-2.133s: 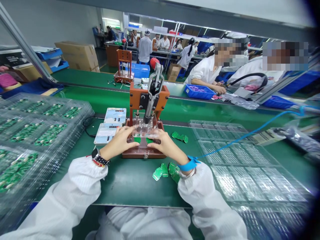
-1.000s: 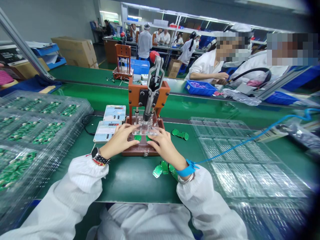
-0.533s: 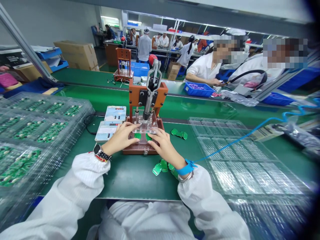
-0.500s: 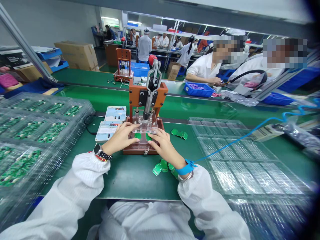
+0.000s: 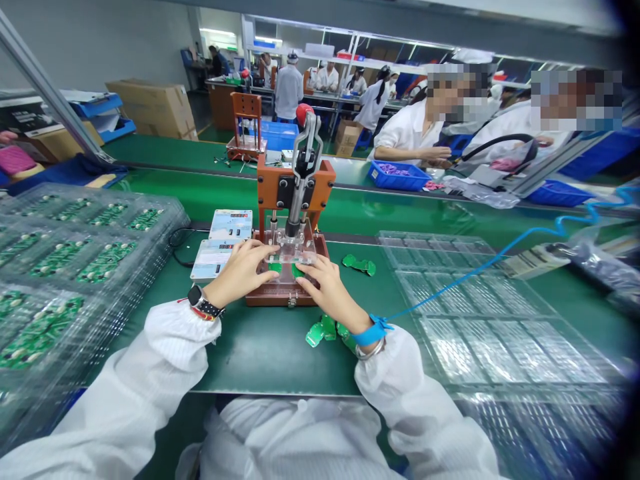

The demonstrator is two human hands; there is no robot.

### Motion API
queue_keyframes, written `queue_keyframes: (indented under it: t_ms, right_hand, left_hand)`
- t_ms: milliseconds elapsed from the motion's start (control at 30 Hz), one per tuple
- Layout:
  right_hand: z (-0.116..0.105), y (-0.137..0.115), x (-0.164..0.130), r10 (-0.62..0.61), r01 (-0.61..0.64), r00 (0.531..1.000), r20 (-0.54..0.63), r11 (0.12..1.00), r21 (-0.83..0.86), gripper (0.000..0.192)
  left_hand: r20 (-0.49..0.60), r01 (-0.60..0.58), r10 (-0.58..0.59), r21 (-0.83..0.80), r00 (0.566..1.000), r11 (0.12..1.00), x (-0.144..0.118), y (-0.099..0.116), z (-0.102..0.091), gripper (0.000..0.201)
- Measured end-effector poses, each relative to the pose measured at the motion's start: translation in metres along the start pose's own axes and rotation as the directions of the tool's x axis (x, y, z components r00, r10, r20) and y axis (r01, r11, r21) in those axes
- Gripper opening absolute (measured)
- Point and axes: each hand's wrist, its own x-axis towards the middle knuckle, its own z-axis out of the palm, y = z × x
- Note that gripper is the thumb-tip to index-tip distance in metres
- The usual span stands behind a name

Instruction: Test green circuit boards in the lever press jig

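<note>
The left hand (image 5: 241, 272) and right hand (image 5: 327, 287) rest fingertips on the small green boards (image 5: 285, 269) seated in the brown press (image 5: 287, 280), under its clear plate; neither hand closes around anything. The press stands at the desk's (image 5: 260, 353) middle. Loose green boards (image 5: 325, 330) lie beside the right wrist; clear trays (image 5: 480, 320) lie toward the right edge.

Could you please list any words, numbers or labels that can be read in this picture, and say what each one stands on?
None can be read.
Two white meter boxes: red digit displays and small print, too blurred to read.
Paper sheet at right: print too small to read.
Cardboard boxes: no legible marking.
</note>
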Motion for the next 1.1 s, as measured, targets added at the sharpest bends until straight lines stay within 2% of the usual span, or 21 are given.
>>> queue_keyframes:
  t_ms: [100, 167, 467, 600, 700, 900, 1100]
  right_hand:
    - [0.001, 0.000, 0.000, -0.001, 0.001, 1.000, -0.009, 1.000, 0.004, 0.029]
    - [0.001, 0.000, -0.001, -0.001, 0.001, 1.000, -0.015, 1.000, 0.000, 0.029]
    - [0.000, -0.001, 0.000, -0.004, 0.004, 1.000, -0.025, 1.000, -0.008, 0.029]
    - [0.001, -0.001, -0.001, -0.002, 0.002, 0.999, -0.036, 1.000, -0.009, 0.029]
    - [0.002, 0.000, -0.001, -0.006, 0.006, 0.999, -0.033, 1.000, -0.004, 0.028]
    - [0.001, 0.001, 0.000, -0.025, 0.026, 0.999, -0.035, 1.000, 0.014, 0.029]
    - [-0.003, 0.003, 0.000, -0.044, 0.045, 0.997, -0.070, 0.999, 0.007, 0.028]
  left_hand:
    - [0.090, 0.034, -0.028, -0.073, 0.996, 0.997, 0.002, -0.002, -0.006, 0.047]
    - [0.114, 0.054, -0.043, -0.097, 0.993, 0.994, 0.003, -0.002, -0.008, 0.048]
    - [-0.026, 0.011, -0.013, -0.078, 1.000, 0.997, -0.004, -0.002, 0.004, 0.047]
    - [0.005, 0.062, -0.062, -0.146, 0.998, 0.987, -0.004, -0.005, 0.005, 0.046]
    - [0.017, 0.058, -0.056, -0.175, 0.998, 0.983, -0.003, -0.006, 0.004, 0.047]
    - [-0.055, 0.020, -0.029, -0.160, 0.998, 0.987, -0.005, -0.007, 0.012, 0.051]
    - [-0.056, 0.009, -0.022, -0.234, 0.998, 0.972, -0.006, -0.010, 0.015, 0.053]
